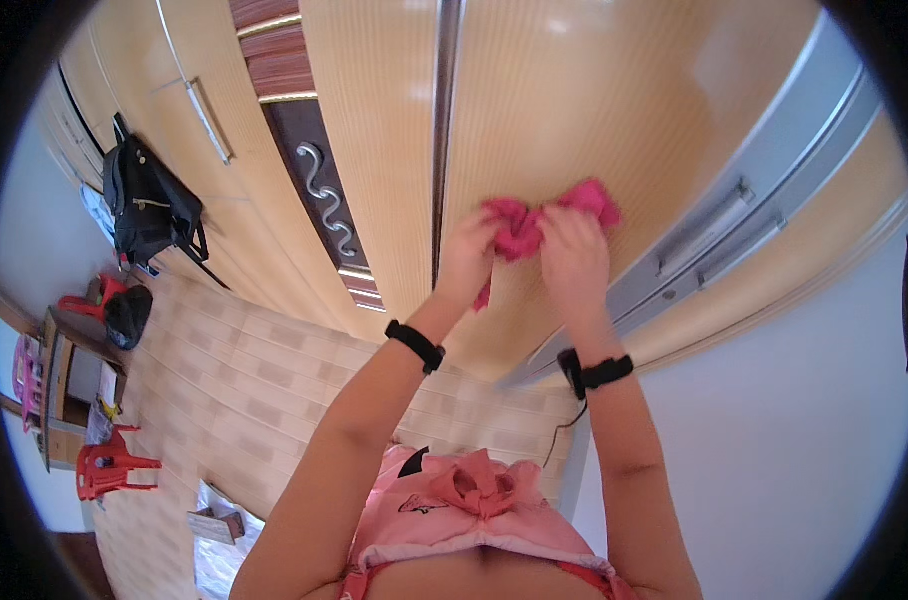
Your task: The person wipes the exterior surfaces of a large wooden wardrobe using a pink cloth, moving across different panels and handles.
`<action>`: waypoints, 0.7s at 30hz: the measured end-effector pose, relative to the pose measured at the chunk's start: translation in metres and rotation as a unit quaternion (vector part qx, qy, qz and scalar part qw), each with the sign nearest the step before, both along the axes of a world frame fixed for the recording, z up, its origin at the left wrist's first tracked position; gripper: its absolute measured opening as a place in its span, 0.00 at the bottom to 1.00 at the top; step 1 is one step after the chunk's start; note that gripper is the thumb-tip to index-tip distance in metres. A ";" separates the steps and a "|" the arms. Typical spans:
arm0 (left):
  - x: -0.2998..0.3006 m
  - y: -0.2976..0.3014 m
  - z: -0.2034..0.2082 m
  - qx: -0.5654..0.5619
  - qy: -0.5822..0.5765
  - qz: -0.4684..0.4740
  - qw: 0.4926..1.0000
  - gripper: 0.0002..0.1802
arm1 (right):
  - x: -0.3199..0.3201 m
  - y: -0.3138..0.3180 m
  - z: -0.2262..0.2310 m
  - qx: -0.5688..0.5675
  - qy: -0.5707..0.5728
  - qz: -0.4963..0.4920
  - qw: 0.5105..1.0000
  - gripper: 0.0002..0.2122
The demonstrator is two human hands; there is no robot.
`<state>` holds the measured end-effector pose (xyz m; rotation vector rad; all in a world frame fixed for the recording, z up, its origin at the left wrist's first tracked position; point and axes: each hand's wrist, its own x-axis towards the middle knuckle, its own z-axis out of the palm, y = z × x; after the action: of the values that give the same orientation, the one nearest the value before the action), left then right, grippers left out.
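A crumpled bright pink cloth [519, 236] is bunched between my two hands, in front of a light wooden wardrobe door [564, 110]. My left hand [467, 262] grips its left part, and a loose end hangs below that hand. With curled fingers, my right hand [576, 258] holds the right part, where a wad of cloth sticks up past the fingertips. Slight motion blur softens both hands. Whether the cloth touches the door, I cannot tell. Each wrist wears a black strap.
Silver door handles [709, 235] run along the wardrobe's right side. On the left a black backpack [152, 205] hangs against the cabinet front. Red plastic chairs [114, 465] and a wooden cabinet [64, 385] stand farther left on the tiled floor [264, 400].
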<state>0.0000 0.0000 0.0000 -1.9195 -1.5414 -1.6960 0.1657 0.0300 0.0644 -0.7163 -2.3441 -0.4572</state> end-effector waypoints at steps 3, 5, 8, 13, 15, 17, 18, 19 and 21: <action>0.002 -0.015 0.040 0.080 -0.092 0.052 0.991 0.22 | -0.012 -0.011 0.036 0.065 0.112 0.007 0.992 0.12; -0.006 -0.011 0.059 0.092 -0.203 0.034 0.974 0.22 | -0.025 -0.005 0.049 0.107 0.142 0.073 0.981 0.12; -0.021 -0.008 0.044 0.086 -0.085 0.084 0.989 0.21 | -0.047 0.008 0.026 0.149 0.097 0.086 0.980 0.14; -0.014 -0.017 -0.041 0.017 -0.162 0.099 0.982 0.20 | -0.055 0.008 -0.050 0.133 -0.042 0.109 0.984 0.15; 0.000 -0.018 -0.068 0.011 -0.222 0.125 0.967 0.21 | -0.053 0.011 -0.076 0.118 -0.075 0.132 0.981 0.14; 0.000 -0.024 -0.093 -0.034 -0.237 0.198 0.950 0.21 | -0.059 0.005 -0.095 0.113 -0.118 0.152 0.975 0.14; 0.001 -0.029 -0.101 -0.030 -0.244 0.201 0.948 0.21 | -0.055 0.005 -0.105 0.107 -0.163 0.151 0.969 0.13; -0.002 -0.036 -0.109 -0.104 -0.225 0.157 0.956 0.18 | -0.053 0.002 -0.116 0.116 -0.173 0.159 0.965 0.13; 0.005 -0.028 -0.115 -0.141 -0.234 0.113 0.955 0.16 | -0.045 0.006 -0.133 0.072 -0.240 0.155 0.956 0.11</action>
<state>0.0047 -0.0280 -0.1150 -1.4250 -2.1808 -2.0084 0.1207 0.0359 -0.0690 -0.1671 -2.7724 -0.7129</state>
